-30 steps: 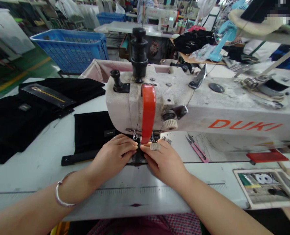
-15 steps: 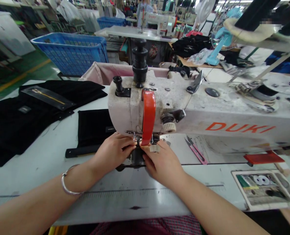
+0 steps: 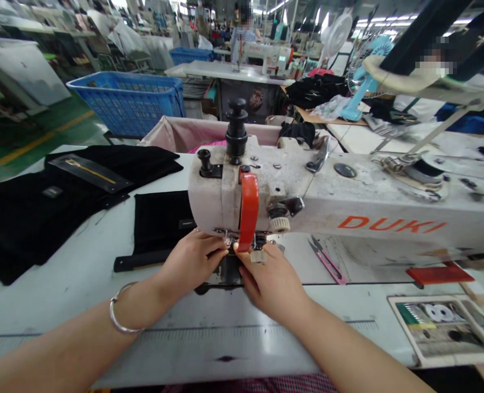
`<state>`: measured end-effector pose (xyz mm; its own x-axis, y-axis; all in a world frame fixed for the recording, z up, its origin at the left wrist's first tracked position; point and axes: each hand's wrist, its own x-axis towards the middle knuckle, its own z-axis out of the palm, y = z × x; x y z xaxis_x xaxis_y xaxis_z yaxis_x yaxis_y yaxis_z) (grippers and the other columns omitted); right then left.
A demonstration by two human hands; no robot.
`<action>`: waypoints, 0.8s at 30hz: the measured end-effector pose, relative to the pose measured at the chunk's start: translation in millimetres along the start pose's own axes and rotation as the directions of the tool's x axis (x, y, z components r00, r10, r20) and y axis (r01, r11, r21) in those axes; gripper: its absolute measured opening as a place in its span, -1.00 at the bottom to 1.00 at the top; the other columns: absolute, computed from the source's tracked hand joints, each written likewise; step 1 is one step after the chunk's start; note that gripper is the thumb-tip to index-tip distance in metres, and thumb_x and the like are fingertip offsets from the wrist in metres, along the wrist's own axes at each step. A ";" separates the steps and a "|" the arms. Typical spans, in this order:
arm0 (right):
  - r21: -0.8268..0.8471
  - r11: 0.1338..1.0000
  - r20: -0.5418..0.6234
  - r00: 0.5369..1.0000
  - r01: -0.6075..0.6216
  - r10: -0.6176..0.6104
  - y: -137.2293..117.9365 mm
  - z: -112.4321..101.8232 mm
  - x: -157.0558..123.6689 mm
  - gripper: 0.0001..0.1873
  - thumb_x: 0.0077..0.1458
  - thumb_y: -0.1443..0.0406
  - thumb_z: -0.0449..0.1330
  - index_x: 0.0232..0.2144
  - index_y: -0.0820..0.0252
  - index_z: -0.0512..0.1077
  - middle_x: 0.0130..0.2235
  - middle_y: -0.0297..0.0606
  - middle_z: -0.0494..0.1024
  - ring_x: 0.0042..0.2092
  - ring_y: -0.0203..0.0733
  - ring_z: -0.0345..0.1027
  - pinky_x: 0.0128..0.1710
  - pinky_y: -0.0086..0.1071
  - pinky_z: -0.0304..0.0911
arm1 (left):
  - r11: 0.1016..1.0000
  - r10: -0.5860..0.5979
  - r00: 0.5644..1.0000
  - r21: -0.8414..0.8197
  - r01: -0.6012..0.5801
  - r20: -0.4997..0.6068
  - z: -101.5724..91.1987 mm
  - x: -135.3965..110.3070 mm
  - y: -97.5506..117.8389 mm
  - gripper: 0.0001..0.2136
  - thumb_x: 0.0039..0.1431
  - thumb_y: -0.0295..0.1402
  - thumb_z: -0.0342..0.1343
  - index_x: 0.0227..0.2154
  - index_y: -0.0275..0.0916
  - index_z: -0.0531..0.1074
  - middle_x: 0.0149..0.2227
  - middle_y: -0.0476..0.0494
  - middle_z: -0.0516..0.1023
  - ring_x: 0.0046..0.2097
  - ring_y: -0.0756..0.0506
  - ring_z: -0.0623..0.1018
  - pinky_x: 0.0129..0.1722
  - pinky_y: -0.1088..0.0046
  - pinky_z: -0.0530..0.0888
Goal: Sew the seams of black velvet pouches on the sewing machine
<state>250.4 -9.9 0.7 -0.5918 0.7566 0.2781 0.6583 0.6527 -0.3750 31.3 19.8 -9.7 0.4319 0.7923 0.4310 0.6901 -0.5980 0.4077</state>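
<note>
My left hand (image 3: 192,261) is closed in a pinch just left of the needle area of a white sewing machine (image 3: 213,204). My right hand (image 3: 272,273) is closed on the other side, index fingertip beside the presser foot, a pale band around one finger. The fingertips almost meet over a dark strip (image 3: 230,270); whatever they pinch is too small and hidden to make out. An orange-red guard (image 3: 249,210) comes down between the hands. Behind my left hand lies a black fabric piece (image 3: 155,221) with a small label, partly covered by the machine head.
Black fabric with a zipper strip (image 3: 92,172) covers the table's left. Pink-handled thread snips (image 3: 327,262) lie right of my hands, near a red block (image 3: 438,274) and a tray (image 3: 409,333) with bobbins. Beyond stand a pink cloth bin (image 3: 172,131) and blue basket (image 3: 131,103).
The head view has tilted up a little, so everything sits lower in the picture. Both hands stay at the needle with almost the same grip.
</note>
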 end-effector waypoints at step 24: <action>-0.088 0.996 -0.053 0.999 -0.010 0.005 1.2 12.8 3.9 -0.80 0.17 0.29 0.15 -0.13 0.18 0.41 -0.16 -0.18 0.53 -0.13 -0.06 0.32 -0.12 -0.23 0.28 | 0.971 0.138 0.989 0.204 -0.123 -0.059 19.8 -17.2 -41.6 -0.70 0.34 -0.25 -0.05 -0.24 -0.02 0.62 -0.30 -0.05 0.68 -0.28 -0.18 0.66 -0.25 0.31 0.59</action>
<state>242.9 -6.7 -10.1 -0.5624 0.7612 0.3229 0.7027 0.6459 -0.2985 6.7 33.5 -50.0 0.4878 0.6938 0.5298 0.7352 -0.6537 0.1791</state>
